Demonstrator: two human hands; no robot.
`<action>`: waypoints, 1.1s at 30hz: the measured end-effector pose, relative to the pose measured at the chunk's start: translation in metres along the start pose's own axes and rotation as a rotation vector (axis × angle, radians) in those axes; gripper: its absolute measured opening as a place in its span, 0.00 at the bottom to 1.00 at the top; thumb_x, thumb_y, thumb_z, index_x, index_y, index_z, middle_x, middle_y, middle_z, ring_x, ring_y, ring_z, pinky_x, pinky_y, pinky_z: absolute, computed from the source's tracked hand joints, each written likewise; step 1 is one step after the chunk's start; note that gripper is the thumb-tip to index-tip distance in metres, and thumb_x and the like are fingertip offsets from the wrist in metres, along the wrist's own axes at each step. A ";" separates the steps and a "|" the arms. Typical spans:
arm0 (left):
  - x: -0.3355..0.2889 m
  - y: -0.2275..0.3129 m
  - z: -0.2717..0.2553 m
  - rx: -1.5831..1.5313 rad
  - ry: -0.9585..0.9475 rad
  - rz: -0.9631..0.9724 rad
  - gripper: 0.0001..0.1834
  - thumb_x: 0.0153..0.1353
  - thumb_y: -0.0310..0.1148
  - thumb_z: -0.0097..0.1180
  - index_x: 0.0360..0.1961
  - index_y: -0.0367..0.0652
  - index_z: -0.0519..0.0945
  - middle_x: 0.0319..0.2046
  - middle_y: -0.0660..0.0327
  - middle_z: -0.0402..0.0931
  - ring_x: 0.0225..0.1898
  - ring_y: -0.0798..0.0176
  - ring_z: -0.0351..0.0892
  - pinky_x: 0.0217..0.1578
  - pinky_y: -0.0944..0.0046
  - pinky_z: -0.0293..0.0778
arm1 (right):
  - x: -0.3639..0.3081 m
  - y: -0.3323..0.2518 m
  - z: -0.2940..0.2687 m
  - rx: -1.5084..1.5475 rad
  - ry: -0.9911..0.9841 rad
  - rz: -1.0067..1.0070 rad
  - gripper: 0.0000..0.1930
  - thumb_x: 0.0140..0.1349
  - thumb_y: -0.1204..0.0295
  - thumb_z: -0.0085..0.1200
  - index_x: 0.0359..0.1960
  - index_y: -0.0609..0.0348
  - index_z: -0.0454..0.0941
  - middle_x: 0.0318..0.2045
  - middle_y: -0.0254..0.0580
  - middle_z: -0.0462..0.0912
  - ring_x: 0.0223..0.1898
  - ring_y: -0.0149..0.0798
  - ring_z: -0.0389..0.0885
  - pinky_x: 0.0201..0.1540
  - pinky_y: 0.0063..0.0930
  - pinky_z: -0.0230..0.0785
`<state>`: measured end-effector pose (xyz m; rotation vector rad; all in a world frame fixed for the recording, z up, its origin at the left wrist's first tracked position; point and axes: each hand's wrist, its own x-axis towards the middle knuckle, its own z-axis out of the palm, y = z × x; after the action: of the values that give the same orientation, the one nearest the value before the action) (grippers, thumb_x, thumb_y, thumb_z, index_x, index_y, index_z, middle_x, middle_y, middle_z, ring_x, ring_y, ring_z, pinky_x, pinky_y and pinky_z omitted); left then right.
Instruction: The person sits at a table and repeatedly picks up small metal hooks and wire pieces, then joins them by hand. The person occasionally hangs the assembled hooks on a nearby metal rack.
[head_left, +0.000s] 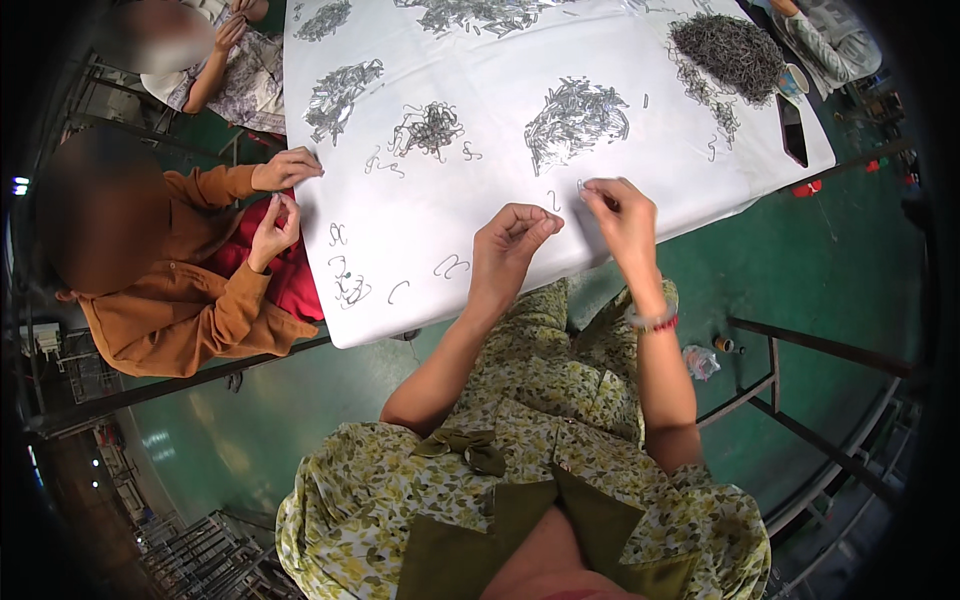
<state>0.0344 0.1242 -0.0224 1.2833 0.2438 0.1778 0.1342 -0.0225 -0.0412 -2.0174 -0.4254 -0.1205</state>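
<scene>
My left hand [513, 250] is over the front of the white-covered table [400, 215], thumb and fingers pinched together. What it holds, if anything, is too small to make out. Just beyond those fingertips is an S-shaped wire hook [554, 201]; whether they touch it I cannot tell. Pinched as well, my right hand [625, 215] has a thin, curved bit of wire [580, 184] at its fingertips. Loose bent hooks [452, 267] lie left of my left hand. Ahead of both hands spreads a pile of small grey, shiny pieces [578, 118].
More piles lie about: tangled hooks [430, 130], shiny pieces [343, 98], and a dark heap [727, 57] beside a paper cup [793, 80] and a phone [792, 130]. A co-worker in a brown jacket [190, 300] sits at the left edge. Metal bars [820, 345] stand right.
</scene>
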 end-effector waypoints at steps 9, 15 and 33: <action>0.000 -0.008 -0.015 0.231 -0.006 0.084 0.04 0.60 0.26 0.60 0.37 0.39 0.80 0.34 0.65 0.81 0.39 0.73 0.79 0.44 0.71 0.74 | 0.033 0.042 0.036 -0.626 -0.288 -0.257 0.02 0.49 0.81 0.52 0.25 0.68 0.74 0.27 0.59 0.77 0.33 0.59 0.76 0.37 0.48 0.70; 0.009 -0.007 -0.012 0.352 -0.018 0.101 0.07 0.60 0.29 0.62 0.37 0.37 0.82 0.34 0.64 0.82 0.38 0.73 0.79 0.44 0.70 0.73 | 0.041 0.020 0.017 -0.212 -0.185 0.016 0.07 0.49 0.82 0.54 0.32 0.70 0.78 0.27 0.55 0.81 0.27 0.47 0.81 0.31 0.35 0.74; 0.015 0.000 0.024 0.229 -0.218 0.071 0.08 0.59 0.28 0.61 0.38 0.37 0.83 0.34 0.64 0.83 0.37 0.74 0.78 0.42 0.71 0.73 | -0.036 -0.053 -0.041 0.229 0.088 -0.098 0.07 0.58 0.85 0.54 0.39 0.70 0.78 0.32 0.34 0.77 0.27 0.23 0.75 0.30 0.16 0.70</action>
<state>0.0551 0.1058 -0.0173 1.5278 0.0312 0.0707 0.0858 -0.0456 0.0133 -1.7601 -0.4604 -0.2111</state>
